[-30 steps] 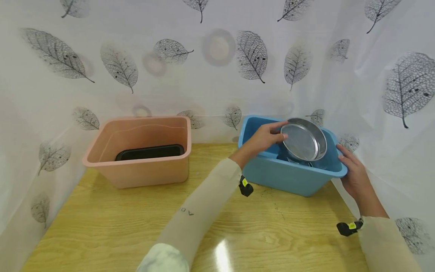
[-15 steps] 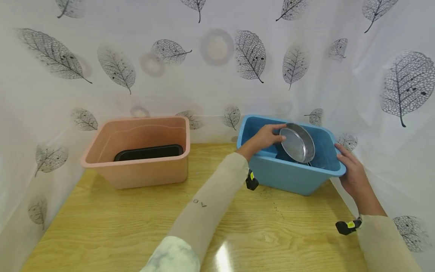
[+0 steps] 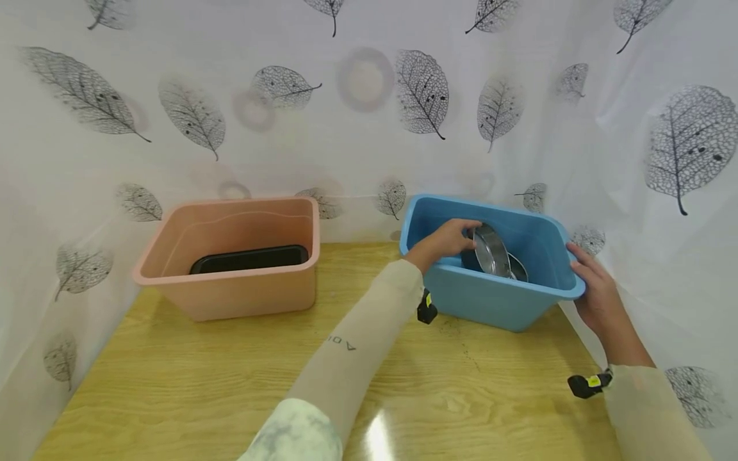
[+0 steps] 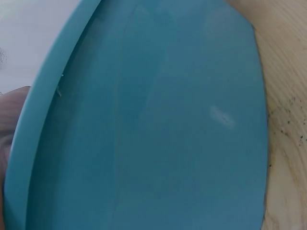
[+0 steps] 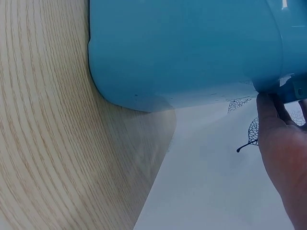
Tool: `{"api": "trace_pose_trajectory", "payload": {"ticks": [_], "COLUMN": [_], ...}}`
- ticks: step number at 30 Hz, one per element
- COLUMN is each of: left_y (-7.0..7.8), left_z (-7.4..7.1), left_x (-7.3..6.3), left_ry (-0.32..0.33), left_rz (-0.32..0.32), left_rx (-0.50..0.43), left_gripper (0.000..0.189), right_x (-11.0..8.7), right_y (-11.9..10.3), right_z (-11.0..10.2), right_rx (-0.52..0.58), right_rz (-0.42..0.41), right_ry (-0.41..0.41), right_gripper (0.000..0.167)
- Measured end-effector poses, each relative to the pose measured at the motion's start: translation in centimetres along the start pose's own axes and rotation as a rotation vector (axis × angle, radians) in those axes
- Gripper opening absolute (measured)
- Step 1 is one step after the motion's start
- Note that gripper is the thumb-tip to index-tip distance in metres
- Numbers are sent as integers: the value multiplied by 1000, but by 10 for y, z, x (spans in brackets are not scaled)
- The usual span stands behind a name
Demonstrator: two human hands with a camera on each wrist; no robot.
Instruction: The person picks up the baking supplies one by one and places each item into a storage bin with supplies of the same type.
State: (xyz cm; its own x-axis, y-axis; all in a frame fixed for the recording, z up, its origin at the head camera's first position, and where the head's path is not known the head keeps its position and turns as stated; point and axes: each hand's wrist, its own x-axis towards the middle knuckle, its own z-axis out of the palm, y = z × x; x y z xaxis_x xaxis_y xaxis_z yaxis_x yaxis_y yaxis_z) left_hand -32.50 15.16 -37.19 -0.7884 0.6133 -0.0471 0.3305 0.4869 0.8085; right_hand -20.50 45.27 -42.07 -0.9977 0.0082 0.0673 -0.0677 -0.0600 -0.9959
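Note:
My left hand (image 3: 451,238) reaches over the near wall of a blue plastic tub (image 3: 490,291). Between thumb and fingers it pinches the rim of a round metal sieve (image 3: 490,250), tilted on edge inside the tub. Behind the sieve a second shiny metal piece (image 3: 519,269) shows, mostly hidden. At the tub's right end my right hand (image 3: 596,291) grips the rim. From the right wrist, the hand (image 5: 283,148) appears under the tub's lip. Only the tub's outer wall (image 4: 158,120) and part of the left hand (image 4: 12,112) are visible in the left wrist view.
On the left of the wooden table (image 3: 369,358) stands a pink tub (image 3: 242,294). A black flat-topped item (image 3: 250,258) lies in it. A white sheet (image 3: 357,153) printed with leaves hangs behind and along both sides.
The sieve has gone lower and leftward in the blue tub, turning from facing up to steeply on edge. The second metal piece has come into view. My right hand keeps its grip.

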Motion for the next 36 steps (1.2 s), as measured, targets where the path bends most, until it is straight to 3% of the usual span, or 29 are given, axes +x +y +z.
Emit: {"api": "trace_pose_trajectory", "payload": {"ticks": [9,22,27,36], "left_y": [-2,-4,0,11], "left_z": [-5,-14,-17,-20], "left_x": [0,-10,-18,-44], "left_ry": [-22,-32,-50,-53], "left_rz": [-11,126,166,248], "left_rx": [14,-215,-268,-252], "left_gripper": [57,56,55,56], "right_x": [2,7,6,-2], "right_y": [-1,1,1,-4], "right_z": [5,6,7,3], "right_rx": [40,10,19,-37], "right_rz": [-27,-7,-15,-25], "right_ry": [-10,-1,0,62], "right_gripper": [58,58,58,58]}}
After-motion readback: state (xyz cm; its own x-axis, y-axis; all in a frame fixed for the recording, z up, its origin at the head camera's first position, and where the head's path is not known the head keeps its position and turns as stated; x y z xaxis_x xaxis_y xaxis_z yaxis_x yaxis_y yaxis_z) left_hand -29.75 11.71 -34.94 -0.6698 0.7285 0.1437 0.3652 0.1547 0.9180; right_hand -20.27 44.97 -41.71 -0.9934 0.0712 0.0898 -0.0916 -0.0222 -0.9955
